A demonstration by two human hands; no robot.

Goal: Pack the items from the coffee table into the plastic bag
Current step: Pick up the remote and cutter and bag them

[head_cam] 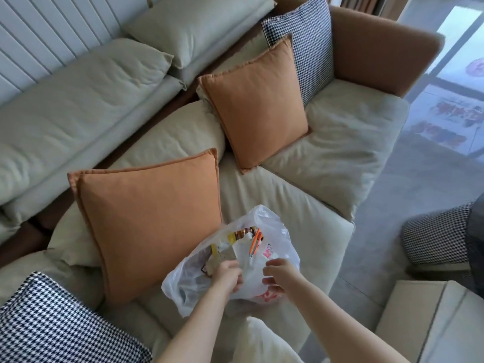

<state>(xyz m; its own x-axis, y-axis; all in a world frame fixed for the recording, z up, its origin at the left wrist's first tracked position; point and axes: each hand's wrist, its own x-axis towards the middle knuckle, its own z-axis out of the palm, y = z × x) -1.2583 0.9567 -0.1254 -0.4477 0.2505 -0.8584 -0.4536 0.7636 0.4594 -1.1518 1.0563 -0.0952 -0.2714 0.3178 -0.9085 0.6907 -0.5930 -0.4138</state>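
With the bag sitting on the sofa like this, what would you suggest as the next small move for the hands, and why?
Probably let the left hand release the tan item down into the plastic bag. That hand grips at the bag's mouth with the item only partly in, beside the orange pens, while the right hand hovers by the rim, ready to hold it open.

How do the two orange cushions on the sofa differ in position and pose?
The near orange cushion stands beside the plastic bag, its edge close to it; the far orange cushion stands further back, apart from the bag. The far one leans against a houndstooth cushion; the near one leans on the beige backrest. Both share colour, square shape and flanged edges.
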